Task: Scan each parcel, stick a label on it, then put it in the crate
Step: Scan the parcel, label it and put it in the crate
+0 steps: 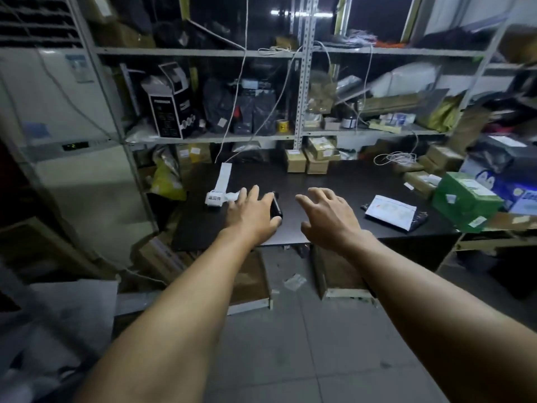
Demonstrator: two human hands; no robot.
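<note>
1. Head view: dark surface (334, 181) in front of metal shelving (302, 91).
2. L hand (251, 209) on surface, fingers curled round a black handheld device (276, 207), prob. scanner; cannot confirm type.
3. R hand (328, 213) hovers just right of it, fingers spread, holding nothing.
4. Parcel (392, 212), white w/ label, lies flat near surface's right side, apart from both hands.
5. Label strip (222, 184) lies left of L hand.
6. Green box (465, 199) at far right edge.

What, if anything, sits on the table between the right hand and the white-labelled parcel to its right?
Nothing visible does. Only bare black table lies between the right hand and the parcel. The left hand is off to the other side, on a black device.
</note>
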